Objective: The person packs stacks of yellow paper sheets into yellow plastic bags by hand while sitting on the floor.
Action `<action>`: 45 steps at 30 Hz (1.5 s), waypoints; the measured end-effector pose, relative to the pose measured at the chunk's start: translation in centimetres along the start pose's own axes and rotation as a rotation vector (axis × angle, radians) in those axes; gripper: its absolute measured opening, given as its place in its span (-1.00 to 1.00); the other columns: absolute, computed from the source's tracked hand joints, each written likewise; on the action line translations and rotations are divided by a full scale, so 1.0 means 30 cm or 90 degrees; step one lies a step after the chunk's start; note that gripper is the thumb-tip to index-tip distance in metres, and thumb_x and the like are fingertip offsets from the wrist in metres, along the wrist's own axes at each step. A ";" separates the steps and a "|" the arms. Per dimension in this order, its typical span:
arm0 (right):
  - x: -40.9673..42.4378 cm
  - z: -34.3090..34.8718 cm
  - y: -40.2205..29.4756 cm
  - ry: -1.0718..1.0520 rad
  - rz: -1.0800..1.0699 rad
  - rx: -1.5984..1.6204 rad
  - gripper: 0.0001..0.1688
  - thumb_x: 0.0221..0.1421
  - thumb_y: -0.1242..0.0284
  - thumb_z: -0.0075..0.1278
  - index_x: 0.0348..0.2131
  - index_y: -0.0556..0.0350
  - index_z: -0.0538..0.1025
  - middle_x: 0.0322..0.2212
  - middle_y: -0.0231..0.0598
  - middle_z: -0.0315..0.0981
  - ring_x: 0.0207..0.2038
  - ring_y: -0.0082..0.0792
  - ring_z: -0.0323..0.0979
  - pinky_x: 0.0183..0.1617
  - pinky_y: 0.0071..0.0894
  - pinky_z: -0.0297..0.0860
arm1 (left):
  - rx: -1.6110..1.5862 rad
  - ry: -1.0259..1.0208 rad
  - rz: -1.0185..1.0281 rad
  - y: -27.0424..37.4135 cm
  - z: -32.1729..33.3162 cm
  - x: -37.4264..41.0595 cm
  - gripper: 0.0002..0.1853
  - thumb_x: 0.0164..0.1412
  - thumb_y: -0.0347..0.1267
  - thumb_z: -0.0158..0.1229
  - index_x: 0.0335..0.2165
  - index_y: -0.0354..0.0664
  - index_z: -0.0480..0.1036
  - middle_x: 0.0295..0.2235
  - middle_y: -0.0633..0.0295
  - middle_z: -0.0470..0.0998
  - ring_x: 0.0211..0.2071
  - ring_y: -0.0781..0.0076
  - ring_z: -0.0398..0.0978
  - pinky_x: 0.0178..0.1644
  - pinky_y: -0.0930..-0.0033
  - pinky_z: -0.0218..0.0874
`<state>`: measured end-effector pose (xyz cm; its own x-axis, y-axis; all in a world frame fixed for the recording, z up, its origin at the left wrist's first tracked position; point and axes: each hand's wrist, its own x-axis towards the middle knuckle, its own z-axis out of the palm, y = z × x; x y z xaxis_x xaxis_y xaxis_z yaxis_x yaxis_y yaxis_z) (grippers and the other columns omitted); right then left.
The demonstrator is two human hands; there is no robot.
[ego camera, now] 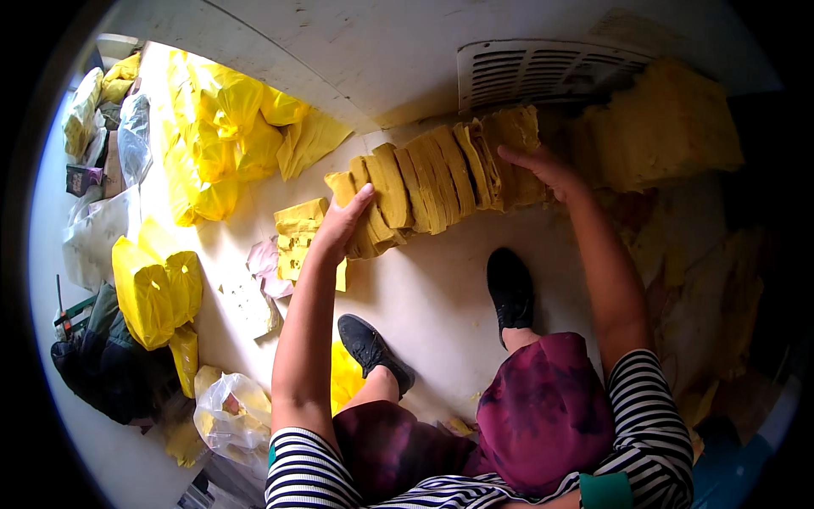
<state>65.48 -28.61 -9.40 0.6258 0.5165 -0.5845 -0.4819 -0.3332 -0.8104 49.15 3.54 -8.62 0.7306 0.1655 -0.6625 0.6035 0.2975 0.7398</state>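
A long row of coarse yellow paper bundles (432,175) is pressed together between my two hands, above the floor in front of my shoes. My left hand (346,223) grips the row's left end, its thumb lying over the top of the bundles. At the other end my right hand (540,168) holds the last, wider bundle, thumb pointing inward; its other fingers are hidden behind the paper. The edges of the bundles are rough and uneven. Just beyond my left wrist, a yellow paper stack (299,232) with punched marks lies on the floor.
A large yellow paper stack (668,130) stands right, by a vent grille (547,70). Full yellow plastic bags (216,127) and more yellow bags (156,286) sit left. A clear plastic bag (232,413) lies near my left elbow. Pink paper (270,267) rests on the floor.
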 end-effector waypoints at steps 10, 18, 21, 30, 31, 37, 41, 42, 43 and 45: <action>-0.135 0.084 -0.006 -0.008 -0.014 0.080 0.00 -0.06 0.07 0.28 0.21 0.14 0.22 0.12 -0.19 0.29 0.16 -0.32 0.23 0.23 -0.33 0.14 | -0.019 0.046 0.068 0.023 0.083 -0.139 -0.01 0.03 -0.09 0.34 0.22 -0.24 -0.07 0.08 0.03 0.29 0.05 0.21 0.34 0.08 0.13 0.28; -0.234 0.074 0.310 -0.101 -0.192 0.068 0.32 -0.19 0.11 0.39 0.30 0.09 -0.10 0.21 -0.21 0.00 0.28 -0.34 -0.04 0.31 -0.27 0.02 | 0.009 0.068 -0.017 -0.349 -0.045 -0.258 -0.14 0.12 0.10 0.16 0.17 -0.04 -0.06 0.14 0.07 0.10 0.17 0.20 0.09 0.18 0.06 -0.01; -0.290 0.028 0.351 -0.122 -0.153 0.055 0.31 -0.17 0.05 0.37 0.30 0.08 -0.09 0.18 -0.20 0.04 0.25 -0.33 0.02 0.30 -0.27 0.04 | -0.021 0.034 -0.051 -0.343 0.059 -0.299 -0.08 0.12 -0.03 0.25 0.18 -0.17 -0.14 0.14 0.06 0.12 0.20 0.16 0.10 0.25 0.08 -0.01; -0.106 0.078 0.283 -0.117 0.069 0.052 -0.01 0.03 0.18 0.25 0.25 0.20 0.10 0.12 -0.16 0.27 0.14 -0.35 0.25 0.21 -0.37 0.19 | -0.064 -0.005 -0.059 -0.363 0.112 -0.170 0.05 0.06 -0.15 0.32 0.27 -0.17 -0.23 0.18 0.01 0.13 0.21 0.16 0.13 0.26 0.11 0.02; -0.108 0.103 0.253 -0.127 0.035 0.072 -0.01 0.02 0.18 0.26 0.25 0.20 0.11 0.11 -0.13 0.28 0.14 -0.34 0.26 0.21 -0.37 0.18 | -0.062 0.012 -0.038 -0.349 0.115 -0.167 0.04 0.04 -0.16 0.34 0.25 -0.19 -0.20 0.16 0.00 0.16 0.19 0.16 0.16 0.25 0.11 0.04; -0.093 0.138 0.154 -0.110 -0.059 0.056 0.02 -0.02 0.22 0.29 0.24 0.22 0.10 0.10 -0.08 0.30 0.15 -0.32 0.27 0.24 -0.34 0.17 | 0.045 0.049 0.046 -0.189 0.018 -0.145 0.01 -0.03 -0.16 0.42 0.18 -0.24 -0.07 0.06 -0.01 0.32 0.09 0.20 0.32 0.16 0.13 0.19; 0.000 0.140 0.206 -0.098 -0.051 0.039 0.03 -0.04 0.21 0.31 0.23 0.22 0.10 0.10 -0.08 0.30 0.15 -0.31 0.26 0.25 -0.33 0.17 | 0.148 0.201 -0.071 -0.259 -0.051 -0.086 0.01 -0.03 -0.08 0.41 0.18 -0.27 -0.05 0.07 -0.08 0.27 0.08 0.12 0.32 0.12 0.09 0.23; 0.011 0.135 0.209 -0.087 -0.044 0.040 0.04 -0.05 0.20 0.32 0.22 0.22 0.11 0.09 -0.09 0.30 0.15 -0.31 0.26 0.25 -0.33 0.17 | 0.124 0.182 -0.041 -0.256 -0.030 -0.080 0.09 -0.05 -0.05 0.42 0.19 -0.30 -0.12 0.09 -0.14 0.22 0.08 0.07 0.31 0.10 0.06 0.24; 0.009 0.128 0.221 -0.071 -0.043 0.045 0.04 -0.06 0.20 0.32 0.22 0.22 0.11 0.09 -0.09 0.30 0.15 -0.31 0.25 0.25 -0.33 0.17 | 0.113 0.200 -0.035 -0.249 -0.013 -0.087 0.11 -0.06 -0.07 0.43 0.19 -0.31 -0.14 0.08 -0.15 0.23 0.08 0.06 0.32 0.11 0.07 0.24; 0.015 0.103 0.226 -0.038 -0.047 0.053 0.06 -0.09 0.19 0.34 0.22 0.22 0.11 0.08 -0.09 0.31 0.15 -0.30 0.25 0.25 -0.33 0.17 | 0.092 0.237 -0.017 -0.207 0.024 -0.086 0.15 -0.08 -0.10 0.46 0.20 -0.33 -0.16 0.08 -0.16 0.24 0.07 0.05 0.33 0.13 0.09 0.22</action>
<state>60.61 -28.19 -15.03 0.6252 0.5844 -0.5173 -0.4865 -0.2265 -0.8438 43.75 0.60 -11.42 0.5647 0.4968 -0.6590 0.6785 0.1753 0.7134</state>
